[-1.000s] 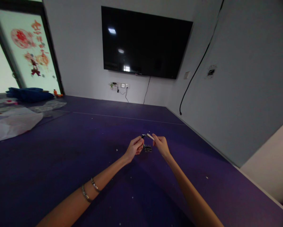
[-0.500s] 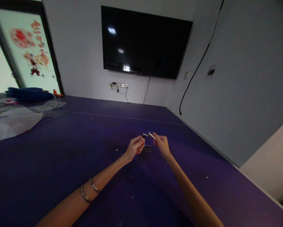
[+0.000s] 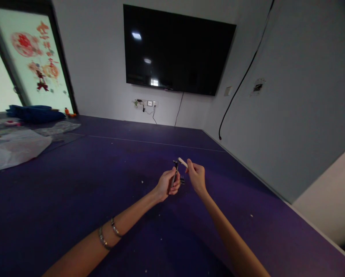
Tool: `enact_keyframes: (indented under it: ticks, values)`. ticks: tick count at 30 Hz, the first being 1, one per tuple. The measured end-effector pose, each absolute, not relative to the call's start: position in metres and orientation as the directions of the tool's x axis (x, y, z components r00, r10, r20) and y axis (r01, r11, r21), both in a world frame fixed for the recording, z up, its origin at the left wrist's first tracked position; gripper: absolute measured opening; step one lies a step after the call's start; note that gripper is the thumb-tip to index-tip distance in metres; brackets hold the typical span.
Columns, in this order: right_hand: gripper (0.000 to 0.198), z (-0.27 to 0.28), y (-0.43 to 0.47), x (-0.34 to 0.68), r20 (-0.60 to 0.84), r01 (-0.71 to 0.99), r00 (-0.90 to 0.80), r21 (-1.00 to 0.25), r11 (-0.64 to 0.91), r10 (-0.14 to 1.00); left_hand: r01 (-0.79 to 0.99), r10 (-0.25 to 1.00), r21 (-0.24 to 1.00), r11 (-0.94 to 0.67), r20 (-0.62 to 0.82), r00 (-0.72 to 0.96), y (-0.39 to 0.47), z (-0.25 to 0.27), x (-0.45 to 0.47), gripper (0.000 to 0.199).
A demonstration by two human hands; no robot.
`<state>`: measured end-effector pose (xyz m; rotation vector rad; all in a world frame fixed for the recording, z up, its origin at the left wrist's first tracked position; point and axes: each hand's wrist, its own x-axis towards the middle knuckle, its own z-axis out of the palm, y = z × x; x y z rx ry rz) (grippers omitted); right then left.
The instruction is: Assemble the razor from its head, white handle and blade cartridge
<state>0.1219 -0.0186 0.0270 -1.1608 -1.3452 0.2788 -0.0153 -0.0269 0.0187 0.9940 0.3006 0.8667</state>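
From where I stand, the left hand has its fingers closed round a slim dark tool, head up, while the right hand pinches a pale stick between thumb and fingers. Both are held over the middle of the purple surface, nearer its right edge than its left. A small case lies between the hands, partly hidden. I'd judge the step is bringing the stick's tip to the tool's head; whether they touch, I can't tell. The next move wants a steady left grip and careful aim.
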Motion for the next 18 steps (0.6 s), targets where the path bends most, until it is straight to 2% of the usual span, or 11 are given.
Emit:
enact_keyframes:
  ticks: [18]
  values:
    - [0.05, 0.015, -0.019, 0.125, 0.636, 0.523, 0.316, -0.736, 0.43, 0.704, -0.496, 0.706, 0.81, 0.313, 0.151, 0.692, -0.031, 0.022, -0.016, 0.038]
